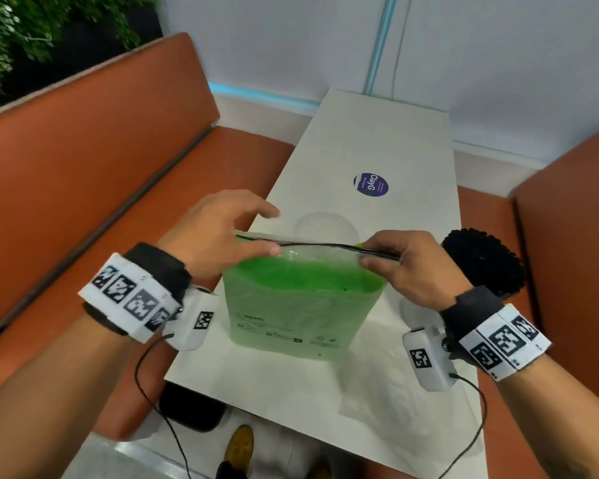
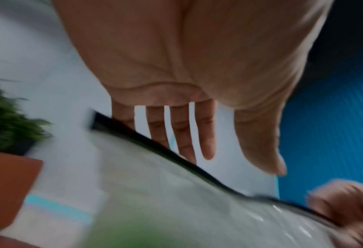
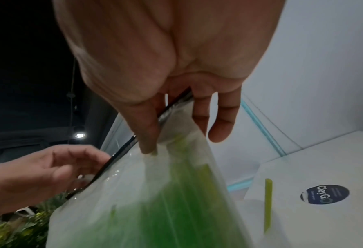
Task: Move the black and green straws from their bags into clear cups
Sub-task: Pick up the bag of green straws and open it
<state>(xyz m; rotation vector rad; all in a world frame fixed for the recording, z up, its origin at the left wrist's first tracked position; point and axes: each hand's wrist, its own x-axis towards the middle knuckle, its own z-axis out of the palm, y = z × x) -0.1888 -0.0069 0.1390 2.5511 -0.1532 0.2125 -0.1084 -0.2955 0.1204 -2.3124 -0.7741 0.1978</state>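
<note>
Left hand [image 1: 218,233] at the left end of the bag's [image 1: 291,312] black zip strip [image 1: 312,244]; thumb lies against the near side of the strip, fingers reach over the far side. In the left wrist view the fingers [image 2: 206,134] are straight and spread behind the strip; a firm pinch cannot be told.

Bag stands upright on the white desk [image 1: 377,140], mid-desk, between the two hands. Green straws [image 1: 301,278] fill its lower part, below both hands.

A clear cup [image 1: 325,224] sits just behind the bag, faint. In the right wrist view one green straw [image 3: 268,204] stands in it, apart from the bag.

Right hand [image 1: 408,261] pinches the right end of the strip, thumb in front, fingers behind.

Black straws [image 1: 484,261] bunched upright, just right of the right hand, partly hidden by it.
</note>
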